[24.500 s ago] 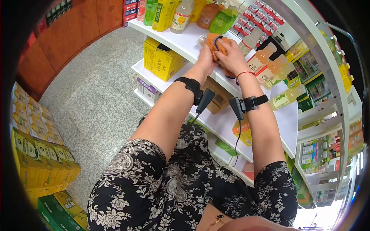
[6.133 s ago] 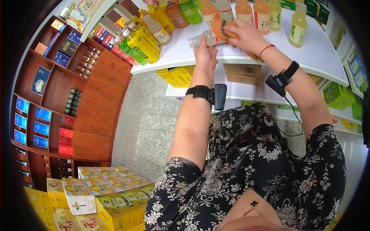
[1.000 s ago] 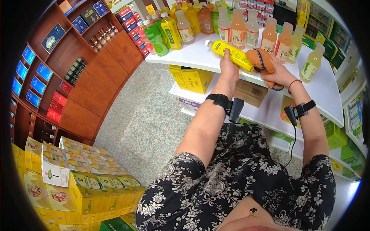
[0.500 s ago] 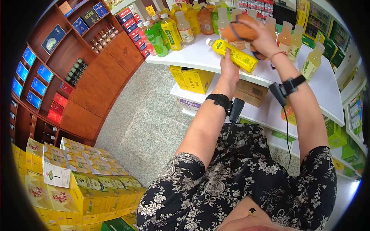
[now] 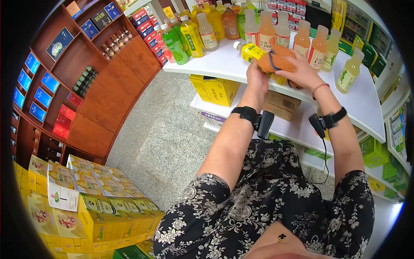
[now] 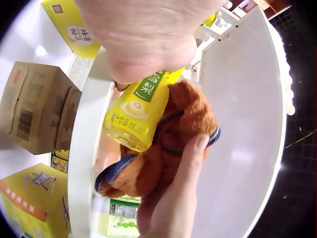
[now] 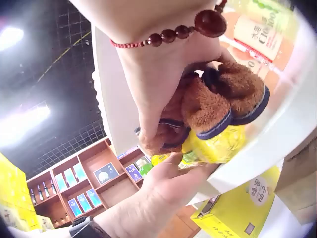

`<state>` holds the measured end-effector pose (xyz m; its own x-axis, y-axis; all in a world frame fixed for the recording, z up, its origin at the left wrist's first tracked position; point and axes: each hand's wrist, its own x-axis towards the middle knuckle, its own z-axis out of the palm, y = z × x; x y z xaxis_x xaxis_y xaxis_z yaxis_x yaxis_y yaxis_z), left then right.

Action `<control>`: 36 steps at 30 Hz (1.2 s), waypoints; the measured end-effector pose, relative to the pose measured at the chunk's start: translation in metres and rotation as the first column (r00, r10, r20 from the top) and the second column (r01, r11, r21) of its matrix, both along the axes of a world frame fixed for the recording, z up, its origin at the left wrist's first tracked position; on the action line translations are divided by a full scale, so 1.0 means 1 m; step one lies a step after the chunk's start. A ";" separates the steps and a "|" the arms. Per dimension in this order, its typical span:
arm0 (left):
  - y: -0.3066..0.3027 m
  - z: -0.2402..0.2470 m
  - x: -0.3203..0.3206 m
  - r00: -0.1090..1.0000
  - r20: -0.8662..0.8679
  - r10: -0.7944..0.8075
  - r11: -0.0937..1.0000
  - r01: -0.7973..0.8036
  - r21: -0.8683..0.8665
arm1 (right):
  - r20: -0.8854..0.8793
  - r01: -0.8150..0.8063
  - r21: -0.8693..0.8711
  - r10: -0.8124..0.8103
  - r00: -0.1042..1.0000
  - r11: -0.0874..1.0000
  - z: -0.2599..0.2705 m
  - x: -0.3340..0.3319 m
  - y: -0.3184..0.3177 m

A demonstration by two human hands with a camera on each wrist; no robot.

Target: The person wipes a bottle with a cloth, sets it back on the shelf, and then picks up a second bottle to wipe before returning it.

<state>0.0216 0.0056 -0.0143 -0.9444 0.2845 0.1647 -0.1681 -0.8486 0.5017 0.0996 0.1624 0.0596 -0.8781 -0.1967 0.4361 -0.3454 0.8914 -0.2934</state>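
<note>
My left hand grips a yellow pear-drink bottle with a white cap, tilted above the front of the white shelf, its cap end to the upper left. My right hand holds a fuzzy orange-brown cloth with dark blue edging against the bottle's middle and lower part. In the left wrist view the bottle's base shows beside the bunched cloth, with the right thumb pressed on the cloth. In the right wrist view the cloth lies over the bottle, the left hand beneath.
Several drink bottles stand along the back of the white shelf, with a lone pale-green one at right. Yellow and brown cartons sit on the shelf below. Stacked yellow boxes stand at lower left.
Six seconds ago the left hand held a clear, white-labelled bottle; now a yellow one. The right hand lifted the cloth off the yellow bottle, then brought it back down over its middle.
</note>
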 end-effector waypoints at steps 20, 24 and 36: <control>-0.007 -0.003 -0.004 0.998 -0.008 -0.064 0.993 0.064 0.096 | -0.362 -0.387 -0.585 0.198 0.911 0.713 0.053 -0.064 -0.062; -0.004 -0.006 -0.008 0.999 0.034 -0.006 0.995 0.003 0.098 | -0.209 -0.231 -0.145 0.198 0.958 0.962 0.002 -0.081 -0.043; -0.004 -0.001 0.001 0.999 0.027 -0.036 0.999 0.035 0.042 | -0.095 -0.134 0.052 0.139 0.986 0.990 0.019 0.006 -0.003</control>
